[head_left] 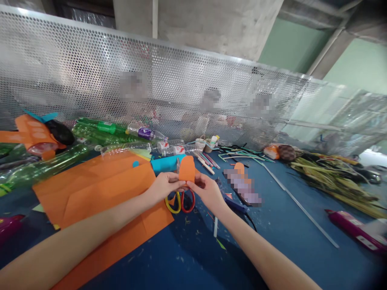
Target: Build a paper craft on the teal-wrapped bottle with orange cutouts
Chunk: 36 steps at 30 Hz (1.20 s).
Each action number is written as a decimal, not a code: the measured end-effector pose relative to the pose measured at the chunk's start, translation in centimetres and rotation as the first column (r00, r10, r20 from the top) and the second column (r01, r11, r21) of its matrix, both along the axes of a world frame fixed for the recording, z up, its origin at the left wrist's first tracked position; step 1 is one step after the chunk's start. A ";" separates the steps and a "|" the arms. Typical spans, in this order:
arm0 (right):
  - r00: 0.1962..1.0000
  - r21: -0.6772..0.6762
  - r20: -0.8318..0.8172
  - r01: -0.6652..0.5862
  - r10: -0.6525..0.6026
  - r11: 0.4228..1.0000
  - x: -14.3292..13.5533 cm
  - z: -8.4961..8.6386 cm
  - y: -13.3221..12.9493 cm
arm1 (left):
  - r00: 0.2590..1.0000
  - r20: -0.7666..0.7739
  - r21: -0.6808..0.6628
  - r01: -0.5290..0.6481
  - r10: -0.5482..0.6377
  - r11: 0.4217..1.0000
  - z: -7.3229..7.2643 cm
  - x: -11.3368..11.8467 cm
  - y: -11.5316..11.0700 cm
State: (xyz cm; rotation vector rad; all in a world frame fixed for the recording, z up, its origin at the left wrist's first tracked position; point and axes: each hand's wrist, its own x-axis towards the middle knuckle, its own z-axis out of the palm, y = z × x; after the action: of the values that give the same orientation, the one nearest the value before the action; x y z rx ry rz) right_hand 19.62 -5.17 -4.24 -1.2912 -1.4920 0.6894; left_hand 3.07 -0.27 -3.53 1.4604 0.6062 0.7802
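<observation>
Green plastic bottles (90,135) at 10 o'clock, contents unclear; my left hand (167,183) and right hand (209,191) pinch rounded orange paper piece (187,169).

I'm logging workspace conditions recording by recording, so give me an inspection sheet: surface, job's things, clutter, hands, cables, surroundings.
Surface: blue table, small scraps strewn across it.
Job's things: orange piece with a rounded top, held up; scissors, yellow and red handles showing below it.
Clutter: orange sheets at left, green bottle beyond, magenta tool at right.
Hands: left hand and right hand both grip the orange piece near its lower edge.
Cables: dark cord near the dark blue tool; its ends unclear.
Surroundings: perforated screen behind; people beyond, indistinct.
</observation>
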 end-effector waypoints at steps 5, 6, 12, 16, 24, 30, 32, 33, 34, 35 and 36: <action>1.000 -0.005 0.020 0.015 -0.015 1.000 0.1 0.3 -0.2 | 1.000 0.006 -0.010 0.001 -0.001 1.000 -0.3 0.1 0.1; 0.999 -0.005 0.025 0.023 -0.023 1.000 0.1 0.3 -0.2 | 1.000 0.004 -0.008 0.004 -0.004 1.000 -0.4 0.1 0.1; 1.000 -0.008 0.029 -0.011 0.011 1.000 -0.2 0.1 -0.2 | 0.997 0.028 0.065 -0.069 0.067 0.996 -1.1 0.1 0.2; 0.999 0.001 0.011 -0.038 0.038 0.999 -0.4 0.2 -0.4 | 0.992 0.036 0.068 -0.120 0.118 0.990 -1.0 0.1 0.1; 0.996 -0.014 -0.094 -0.002 0.000 1.000 0.7 -0.2 0.4 | 0.986 -0.012 0.069 -0.164 0.166 0.984 -0.7 0.1 0.8; 0.993 -0.004 -0.117 0.004 -0.005 1.000 1.0 -0.2 0.7 | 0.983 -0.007 0.082 -0.183 0.184 0.980 -0.6 0.1 0.9; 0.993 0.001 -0.121 0.008 -0.007 1.000 0.9 -0.1 0.6 | 0.982 -0.005 0.075 -0.188 0.189 0.979 -0.7 0.1 0.9; 0.992 0.002 -0.123 0.008 -0.008 1.000 0.8 -0.1 0.6 | 0.982 -0.003 0.073 -0.189 0.190 0.979 -0.8 0.1 1.0; 0.992 0.003 -0.124 0.009 -0.008 1.000 0.8 0.0 0.5 | 0.981 -0.003 0.074 -0.191 0.192 0.979 -0.8 0.1 1.1; 0.992 0.004 -0.125 0.010 -0.010 1.000 0.7 0.0 0.5 | 0.981 -0.001 0.074 -0.192 0.193 0.979 -0.9 0.1 1.1; 0.992 0.005 -0.124 0.013 -0.012 1.000 0.7 0.0 0.5 | 0.981 -0.001 0.075 -0.192 0.192 0.979 -1.0 0.1 1.2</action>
State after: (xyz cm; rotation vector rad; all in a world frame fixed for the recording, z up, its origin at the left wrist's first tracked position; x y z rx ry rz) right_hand 20.35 -4.65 -4.27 -1.2298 -1.3837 0.7434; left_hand 3.13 0.90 -4.53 1.4886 0.7387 0.9570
